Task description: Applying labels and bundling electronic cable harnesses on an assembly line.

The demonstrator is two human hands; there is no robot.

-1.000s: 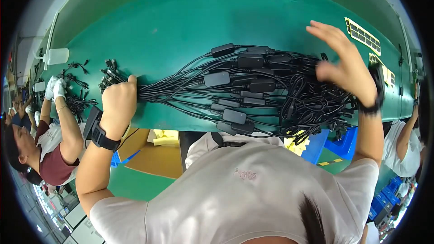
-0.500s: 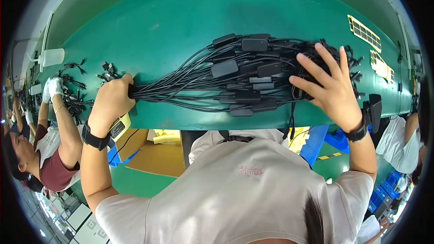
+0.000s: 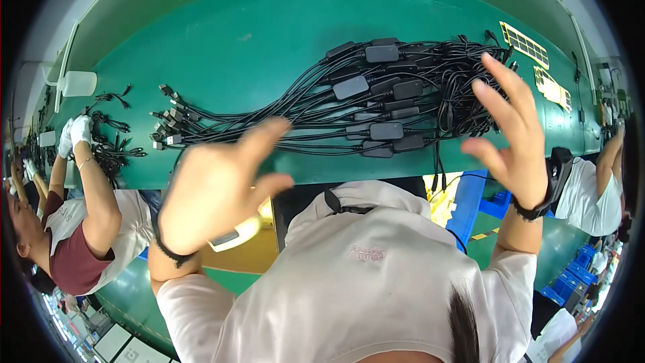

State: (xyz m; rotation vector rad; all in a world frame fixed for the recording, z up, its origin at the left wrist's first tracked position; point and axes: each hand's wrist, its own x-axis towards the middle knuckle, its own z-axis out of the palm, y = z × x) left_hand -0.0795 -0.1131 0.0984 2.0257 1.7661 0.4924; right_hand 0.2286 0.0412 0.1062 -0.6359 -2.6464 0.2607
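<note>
A large bundle of black cables (image 3: 289, 109) lies across the green table, each with a flat dark box (image 3: 381, 53) along its length. Their plug ends (image 3: 176, 117) fan out on the left. On the right the cords gather into a tangled heap (image 3: 463, 87). My left hand (image 3: 218, 185), smeared by motion, is raised at the table's front edge below the cables, its thumb and a finger apart and nothing in it. Beside the heap, my right hand (image 3: 514, 131) hovers with spread fingers, holding nothing. Black bands circle both wrists.
Sheets of yellow-edged labels (image 3: 524, 46) lie at the far right. A white bottle (image 3: 79, 84) stands at the left, near more black cables (image 3: 114, 144) where a co-worker's gloved hands (image 3: 75, 134) work. Below the table edge are a cardboard box (image 3: 245, 250) and a blue bin (image 3: 470, 195).
My left hand has let go of the cables and moved right and toward me; their plug ends have spread out. My right hand has drawn slightly back from the heap.
</note>
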